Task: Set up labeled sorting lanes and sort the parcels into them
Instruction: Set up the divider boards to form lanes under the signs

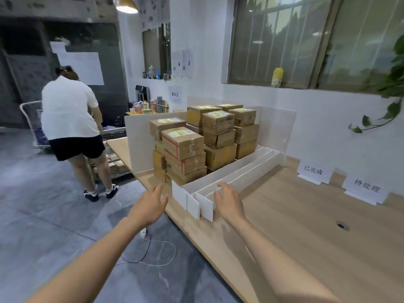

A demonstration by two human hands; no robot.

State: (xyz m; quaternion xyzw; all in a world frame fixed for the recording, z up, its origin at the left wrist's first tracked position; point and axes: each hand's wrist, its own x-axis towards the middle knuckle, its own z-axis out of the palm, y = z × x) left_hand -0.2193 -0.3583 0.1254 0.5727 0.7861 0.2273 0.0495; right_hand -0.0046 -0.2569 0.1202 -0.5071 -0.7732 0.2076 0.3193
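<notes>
Several brown cardboard parcels with yellow-green labels are stacked at the far left end of a wooden table. In front of the stack, several long white divider boards stand on edge side by side. My left hand hovers open just left of the boards' near ends, off the table edge. My right hand is open, its fingers at the near end of the rightmost board; I cannot tell if they touch. Two white paper signs with printed characters stand near the wall.
A tall white panel stands behind the parcels. Another person in a white shirt bends over a wire cart on the grey floor at left. A white cable lies on the floor. A cable hole is in the tabletop.
</notes>
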